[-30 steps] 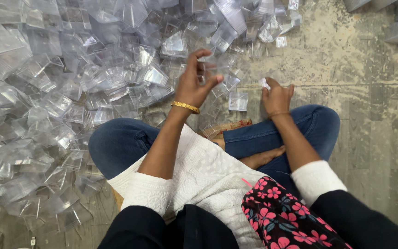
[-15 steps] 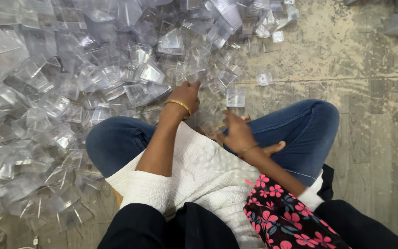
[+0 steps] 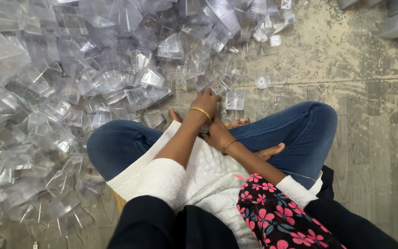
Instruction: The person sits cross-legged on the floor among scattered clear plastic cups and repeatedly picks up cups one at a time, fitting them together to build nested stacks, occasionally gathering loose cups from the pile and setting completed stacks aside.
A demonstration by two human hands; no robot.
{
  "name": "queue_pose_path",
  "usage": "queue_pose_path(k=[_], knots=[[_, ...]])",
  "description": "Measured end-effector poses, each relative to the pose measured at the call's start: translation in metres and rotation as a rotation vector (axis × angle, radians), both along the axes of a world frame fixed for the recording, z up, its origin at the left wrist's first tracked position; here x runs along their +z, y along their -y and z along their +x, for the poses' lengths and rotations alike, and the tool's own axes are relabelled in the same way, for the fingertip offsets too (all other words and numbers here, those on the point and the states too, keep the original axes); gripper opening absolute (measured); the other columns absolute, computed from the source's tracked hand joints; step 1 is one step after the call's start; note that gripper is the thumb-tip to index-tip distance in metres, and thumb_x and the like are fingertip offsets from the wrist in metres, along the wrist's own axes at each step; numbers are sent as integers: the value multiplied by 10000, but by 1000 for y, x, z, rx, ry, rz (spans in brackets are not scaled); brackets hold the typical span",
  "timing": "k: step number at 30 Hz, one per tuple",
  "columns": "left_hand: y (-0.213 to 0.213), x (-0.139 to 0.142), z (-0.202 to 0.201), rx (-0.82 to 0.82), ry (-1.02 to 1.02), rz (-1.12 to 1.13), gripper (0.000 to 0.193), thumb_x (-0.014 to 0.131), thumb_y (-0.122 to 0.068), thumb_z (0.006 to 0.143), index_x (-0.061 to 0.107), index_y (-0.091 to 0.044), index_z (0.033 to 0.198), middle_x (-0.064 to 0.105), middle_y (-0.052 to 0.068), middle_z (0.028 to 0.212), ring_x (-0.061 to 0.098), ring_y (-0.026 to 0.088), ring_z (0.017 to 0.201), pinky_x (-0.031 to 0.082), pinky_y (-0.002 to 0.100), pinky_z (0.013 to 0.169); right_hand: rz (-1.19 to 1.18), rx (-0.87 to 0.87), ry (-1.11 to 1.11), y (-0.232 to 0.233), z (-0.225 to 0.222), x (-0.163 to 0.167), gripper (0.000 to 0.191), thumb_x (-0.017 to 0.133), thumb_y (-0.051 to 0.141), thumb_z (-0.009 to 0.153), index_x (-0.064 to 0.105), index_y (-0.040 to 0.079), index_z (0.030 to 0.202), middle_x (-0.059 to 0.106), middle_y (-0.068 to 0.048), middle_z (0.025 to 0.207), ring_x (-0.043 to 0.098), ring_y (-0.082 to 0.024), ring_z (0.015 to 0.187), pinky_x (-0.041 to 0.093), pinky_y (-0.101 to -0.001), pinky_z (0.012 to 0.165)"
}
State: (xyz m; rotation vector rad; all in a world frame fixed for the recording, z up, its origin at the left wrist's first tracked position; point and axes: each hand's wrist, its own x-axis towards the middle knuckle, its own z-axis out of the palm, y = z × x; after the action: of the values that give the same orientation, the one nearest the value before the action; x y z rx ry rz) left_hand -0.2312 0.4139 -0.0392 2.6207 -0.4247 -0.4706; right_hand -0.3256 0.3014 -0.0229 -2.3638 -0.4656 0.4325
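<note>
Left hand (image 3: pixel 207 102) reaches forward over lap, fingers curled down at edge of clear box pile (image 3: pixel 70 92); can't tell if it's actually pinching anything. Right hand (image 3: pixel 217 134) tucked under left wrist, grip hidden too. Nearest piece: small clear square box (image 3: pixel 235 100), just right of left hand, lying flat on floor (image 3: pixel 346 92), squarish so no real long axis, looks empty. Rest of pile see-through, jumbled every direction, spread left and up. Gold bangle (image 3: pixel 201 110) on left wrist.

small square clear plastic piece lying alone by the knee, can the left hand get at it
Probably yes: the small square clear plastic piece lies apart from the pile on bare floor, just beside the left hand, with nothing between them.
</note>
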Motion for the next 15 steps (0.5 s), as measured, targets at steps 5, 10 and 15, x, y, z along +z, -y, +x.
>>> queue_pose_path(k=[5, 10, 15], knots=[[1, 2, 11, 103, -14, -65, 302, 650, -116, 844, 743, -154, 1128, 627, 197, 1248, 672, 402, 1081, 544, 463, 952, 92, 25, 92, 29, -2, 26, 371, 700, 79, 772, 663, -16, 1128, 589, -234, 1333, 592, -420, 1213, 499, -452, 1018], [-40, 91, 32, 296, 190, -348, 309, 617, -79, 843, 732, -126, 1126, 642, 190, 1207, 696, 404, 956, 552, 486, 865, -75, -502, 327, 108, 46, 49, 166, 670, 84, 959, 734, 67, 1111, 732, -182, 1073, 693, -387, 1002, 556, -457, 895], [-103, 144, 21, 368, 65, -823, 344, 662, -150, 952, 657, -96, 1292, 673, 99, 1267, 675, 241, 1092, 563, 375, 917, -254, -400, 209, 160, 120, 13, 262, 735, 172, 927, 728, 49, 1158, 745, -173, 1000, 711, -360, 906, 568, -443, 852]])
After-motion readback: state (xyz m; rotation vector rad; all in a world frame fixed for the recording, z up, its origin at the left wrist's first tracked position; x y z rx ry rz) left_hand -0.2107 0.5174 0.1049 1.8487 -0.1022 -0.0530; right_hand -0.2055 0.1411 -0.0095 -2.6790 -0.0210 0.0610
